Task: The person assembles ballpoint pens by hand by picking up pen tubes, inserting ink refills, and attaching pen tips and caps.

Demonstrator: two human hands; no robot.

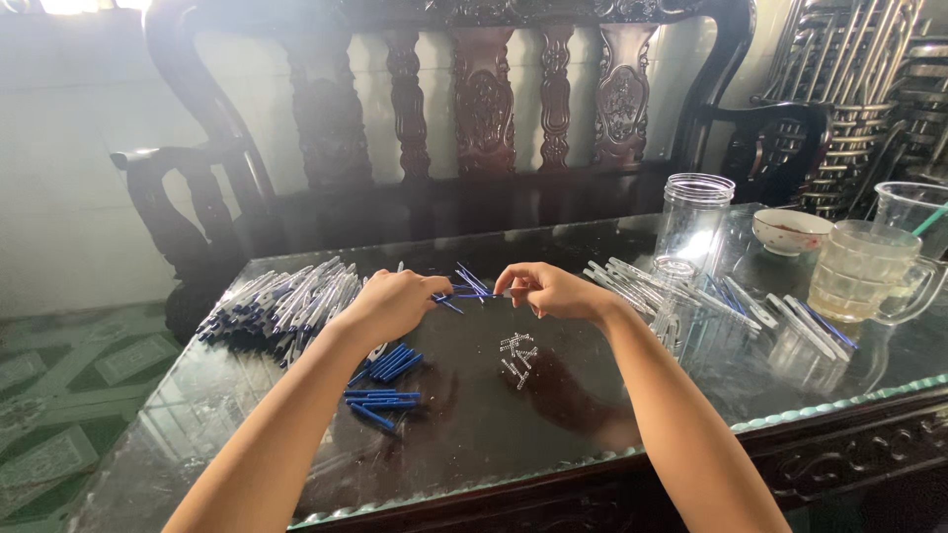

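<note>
Your left hand (395, 301) is curled narrow, fingertips pinched on the end of a thin blue pen refill (472, 294) that runs across toward your other hand. Your right hand (553, 289) is also pinched tight, thumb and fingers closed at the refill's other end, so you've got that one piece held between both hands just above the glass tabletop (474, 424), roughly at the middle of the table. Can't tell whether the right fingers are gripping the refill itself or some tiny part on its tip, it's too small to make out.

Stuff around you: a small scatter of little silver springs (516, 355) sits on the glass just below your right hand, near but not touching it. Under your left wrist there's a loose bunch of blue caps or short blue pieces (387, 380). Off to the left is a big heap of pens with blue ends (281, 301), and a few more blue refills (472, 278) lie just past your fingers.

To the right, a pile of clear pen barrels (691, 296) spreads across the glass, with a tall clear plastic jar (693, 217) standing behind it. Further right you've got a glass mug (869, 271) and a small white bowl (790, 231). A dark carved wooden bench (484, 109) sits behind the table.
</note>
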